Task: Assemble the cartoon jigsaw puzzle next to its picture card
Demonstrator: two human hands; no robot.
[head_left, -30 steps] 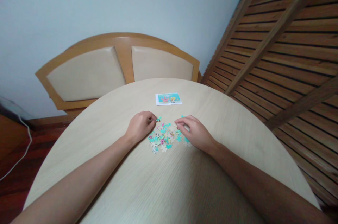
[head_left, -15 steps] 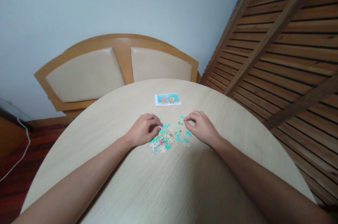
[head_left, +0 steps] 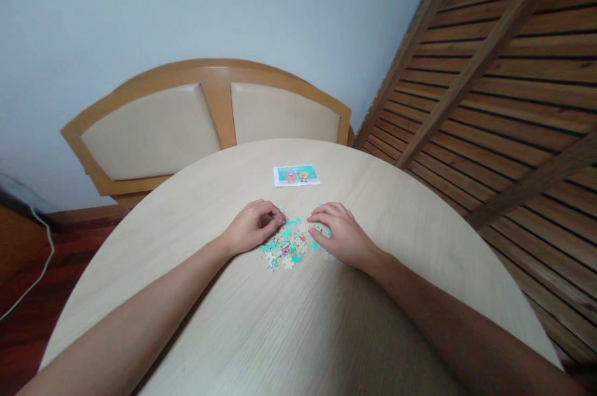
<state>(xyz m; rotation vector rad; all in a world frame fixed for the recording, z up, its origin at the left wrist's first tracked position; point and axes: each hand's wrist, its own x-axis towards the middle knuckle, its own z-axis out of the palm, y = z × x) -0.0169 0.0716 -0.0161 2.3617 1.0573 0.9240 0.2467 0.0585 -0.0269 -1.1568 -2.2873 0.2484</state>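
Observation:
A loose heap of jigsaw puzzle pieces (head_left: 285, 249), turquoise, pale, pink and yellow, lies on the round table. My left hand (head_left: 255, 225) is at the heap's left edge, thumb and forefinger pinched together. A small puzzle piece (head_left: 286, 221) with pink on it shows at those fingertips. Over the right side of the heap is my right hand (head_left: 342, 233), its fingers apart and nothing visibly gripped; it partly covers some pieces there. Beyond both hands lies a picture card (head_left: 297, 176) with a pink and a yellow cartoon figure on turquoise.
The pale wooden table (head_left: 224, 327) has a rounded far edge. Behind it stands a bench backrest (head_left: 217, 94) with cream panels against the wall. A slatted wooden screen (head_left: 466, 91) rises on the right. A white cable (head_left: 49, 247) hangs at the far left.
My right hand has moved left over the heap, and its pinched fingers have spread. My left hand stays at the left edge, fingertips slightly shifted, with a pink-marked piece now showing there.

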